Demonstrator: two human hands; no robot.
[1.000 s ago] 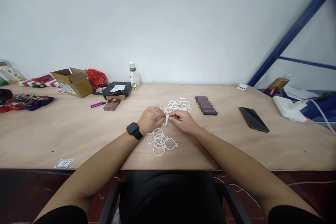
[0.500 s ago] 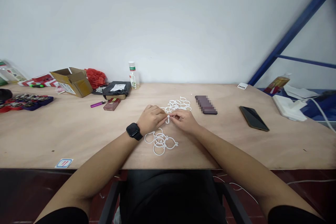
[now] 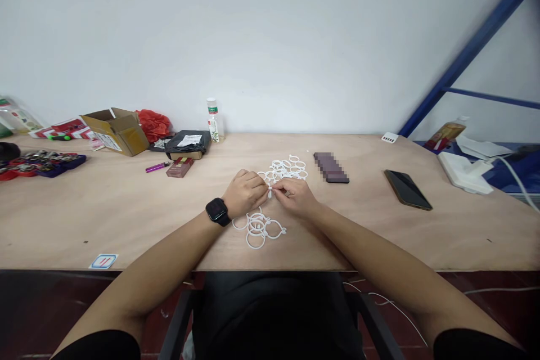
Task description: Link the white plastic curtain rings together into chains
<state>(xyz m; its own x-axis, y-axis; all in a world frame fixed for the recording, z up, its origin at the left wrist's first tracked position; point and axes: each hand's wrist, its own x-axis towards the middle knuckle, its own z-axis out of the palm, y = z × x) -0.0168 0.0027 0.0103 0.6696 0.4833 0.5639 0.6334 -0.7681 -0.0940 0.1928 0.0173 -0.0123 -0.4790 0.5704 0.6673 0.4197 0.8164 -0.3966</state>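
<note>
Soft, even light fills the scene from a source that cannot be made out, leaving the pale wall (image 3: 270, 56) bright and the tabletop (image 3: 126, 208) mildly lit, with only faint, blurry-edged shadows around the forearms. Below the table edge the floor (image 3: 46, 304) sinks into dimness, and the black clothing (image 3: 274, 315) loses most detail. Wide-angle stretching shows toward the sides, the upper right corner darkens, the small white rings (image 3: 255, 248) look slightly soft, and coarse pixel blocks obscure a dark flat object (image 3: 331, 167).
</note>
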